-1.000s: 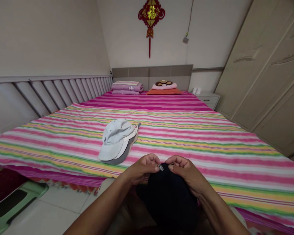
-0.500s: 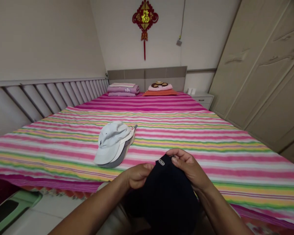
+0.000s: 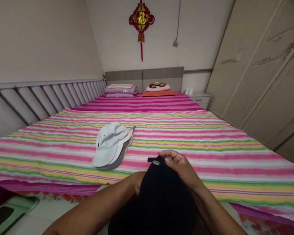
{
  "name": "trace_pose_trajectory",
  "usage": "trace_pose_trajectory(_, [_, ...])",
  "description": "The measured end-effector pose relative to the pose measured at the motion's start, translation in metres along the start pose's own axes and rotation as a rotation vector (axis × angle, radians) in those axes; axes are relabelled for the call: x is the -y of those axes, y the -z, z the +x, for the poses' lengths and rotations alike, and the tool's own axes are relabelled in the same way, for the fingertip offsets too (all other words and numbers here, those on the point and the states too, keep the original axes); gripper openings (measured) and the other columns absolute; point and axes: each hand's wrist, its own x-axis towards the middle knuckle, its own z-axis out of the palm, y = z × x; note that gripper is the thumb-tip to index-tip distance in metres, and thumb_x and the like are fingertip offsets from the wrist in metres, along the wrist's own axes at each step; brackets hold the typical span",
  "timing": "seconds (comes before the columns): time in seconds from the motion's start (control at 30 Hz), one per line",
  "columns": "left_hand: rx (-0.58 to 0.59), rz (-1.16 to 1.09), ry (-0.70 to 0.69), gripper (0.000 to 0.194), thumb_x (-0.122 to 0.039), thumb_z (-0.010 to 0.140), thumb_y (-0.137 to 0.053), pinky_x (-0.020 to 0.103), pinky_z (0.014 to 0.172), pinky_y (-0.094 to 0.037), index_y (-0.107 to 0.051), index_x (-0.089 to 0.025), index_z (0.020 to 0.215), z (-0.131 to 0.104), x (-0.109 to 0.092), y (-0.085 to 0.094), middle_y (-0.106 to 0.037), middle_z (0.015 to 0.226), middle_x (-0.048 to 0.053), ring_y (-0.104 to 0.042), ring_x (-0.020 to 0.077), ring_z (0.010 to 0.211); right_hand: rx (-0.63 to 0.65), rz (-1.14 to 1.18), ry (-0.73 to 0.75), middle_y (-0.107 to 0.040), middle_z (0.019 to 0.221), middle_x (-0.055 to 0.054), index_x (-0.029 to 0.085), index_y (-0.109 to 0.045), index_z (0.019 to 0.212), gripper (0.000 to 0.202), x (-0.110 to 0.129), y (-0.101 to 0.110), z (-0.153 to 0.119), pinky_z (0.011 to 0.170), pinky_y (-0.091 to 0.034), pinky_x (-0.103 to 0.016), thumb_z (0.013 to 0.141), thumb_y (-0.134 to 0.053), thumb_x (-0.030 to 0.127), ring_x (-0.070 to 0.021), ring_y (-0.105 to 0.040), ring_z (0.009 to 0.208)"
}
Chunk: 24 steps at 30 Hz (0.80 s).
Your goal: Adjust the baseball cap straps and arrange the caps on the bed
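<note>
At the near side of the bed [image 3: 222, 143], the dark cap [image 3: 165, 199] is pinched at its far end by the right hand [image 3: 180, 165], the nearer to the buckle [image 3: 156, 162], from which the strap end [image 3: 150, 160] is pointed left. The left hand [image 3: 138, 180] is partly hidden; its grip cannot be told.

matt cloth cap [image 3: 164, 195], shiny metal buckle [image 3: 156, 162]
</note>
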Motion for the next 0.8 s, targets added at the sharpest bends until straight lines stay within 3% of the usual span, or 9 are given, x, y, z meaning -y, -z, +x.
trace_pose_trajectory(0.13, [0.177, -0.036, 0.286, 0.011, -0.013, 0.048, -0.072, 0.028, 0.055, -0.044, -0.066, -0.013, 0.057, -0.005, -0.016, -0.004, -0.064, 0.056, 0.004, -0.056, 0.0146, 0.051, -0.041, 0.026, 0.009, -0.065, 0.07, 0.001, 0.02, -0.064, 0.084, 0.027, 0.003, 0.002, 0.0, 0.057, -0.041, -0.021, 0.06, -0.071, 0.03, -0.0109, -0.057, 0.059])
trace_pose_trajectory(0.2, [0.241, -0.12, 0.317, 0.019, -0.03, 0.059, -0.067, 0.026, 0.06, -0.044, -0.067, -0.013, 0.067, -0.004, -0.022, -0.002, -0.065, 0.061, 0.005, -0.058, 0.0144, 0.056, -0.047, 0.019, 0.021, -0.064, 0.07, 0.002, 0.02, -0.064, 0.083, 0.026, 0.003, 0.002, 0.0, 0.057, -0.041, -0.021, 0.06, -0.071, 0.029, -0.0104, -0.056, 0.059])
trace_pose_trajectory(0.3, [0.322, -0.206, 0.205, 0.035, -0.045, 0.067, -0.058, 0.026, 0.061, -0.044, -0.065, -0.011, 0.071, 0.001, -0.027, 0.002, -0.062, 0.059, 0.006, -0.059, 0.0159, 0.059, -0.038, -0.051, 0.025, -0.061, 0.066, 0.002, 0.02, -0.064, 0.084, 0.026, 0.0, 0.002, 0.0, 0.056, -0.04, -0.021, 0.062, -0.07, 0.03, -0.0099, -0.054, 0.057])
trace_pose_trajectory(0.47, [0.289, -0.144, -0.036, 0.018, -0.02, 0.058, -0.071, 0.019, 0.055, -0.041, -0.062, -0.009, 0.07, 0.003, -0.029, 0.0, -0.061, 0.062, 0.003, -0.056, 0.0093, 0.054, -0.01, -0.127, 0.031, -0.05, 0.059, 0.005, 0.02, -0.055, 0.105, 0.043, -0.002, 0.005, 0.001, 0.046, -0.031, -0.018, 0.065, -0.068, 0.031, -0.0066, -0.044, 0.05])
trace_pose_trajectory(0.57, [0.265, -0.14, -0.065, 0.018, -0.022, 0.061, -0.069, 0.019, 0.055, -0.041, -0.063, -0.009, 0.072, 0.0, -0.034, -0.002, -0.062, 0.063, 0.004, -0.055, 0.0091, 0.054, -0.093, -0.073, 0.028, -0.048, 0.058, 0.006, 0.02, -0.048, 0.114, 0.058, 0.005, 0.013, 0.0, 0.042, -0.027, -0.018, 0.061, -0.071, 0.029, -0.0052, -0.04, 0.046])
trace_pose_trajectory(0.63, [0.251, -0.153, -0.085, 0.02, -0.023, 0.059, -0.07, 0.019, 0.054, -0.041, -0.063, -0.009, 0.071, -0.001, -0.038, -0.003, -0.061, 0.061, 0.004, -0.055, 0.0087, 0.052, -0.131, -0.049, -0.004, -0.046, 0.055, 0.006, 0.018, -0.052, 0.109, 0.056, 0.01, 0.022, -0.001, 0.039, -0.023, -0.018, 0.058, -0.073, 0.028, -0.0042, -0.034, 0.041])
trace_pose_trajectory(0.73, [0.252, -0.176, -0.091, 0.022, -0.024, 0.056, -0.072, 0.018, 0.051, -0.041, -0.064, -0.008, 0.07, -0.003, -0.046, -0.006, -0.061, 0.058, 0.003, -0.054, 0.0083, 0.05, -0.138, -0.01, -0.023, -0.033, 0.044, 0.01, 0.016, -0.059, 0.083, 0.029, 0.019, 0.039, -0.004, 0.036, -0.016, -0.018, 0.059, -0.071, 0.027, -0.0021, -0.022, 0.036])
trace_pose_trajectory(0.8, [0.261, -0.187, -0.097, 0.023, -0.024, 0.055, -0.073, 0.017, 0.05, -0.041, -0.065, -0.008, 0.07, -0.003, -0.05, -0.009, -0.061, 0.058, 0.003, -0.055, 0.0082, 0.05, -0.112, -0.019, -0.042, -0.03, 0.042, 0.01, 0.015, -0.059, 0.072, 0.02, 0.022, 0.05, -0.007, 0.036, -0.017, -0.019, 0.065, -0.066, 0.032, -0.0023, -0.024, 0.034])
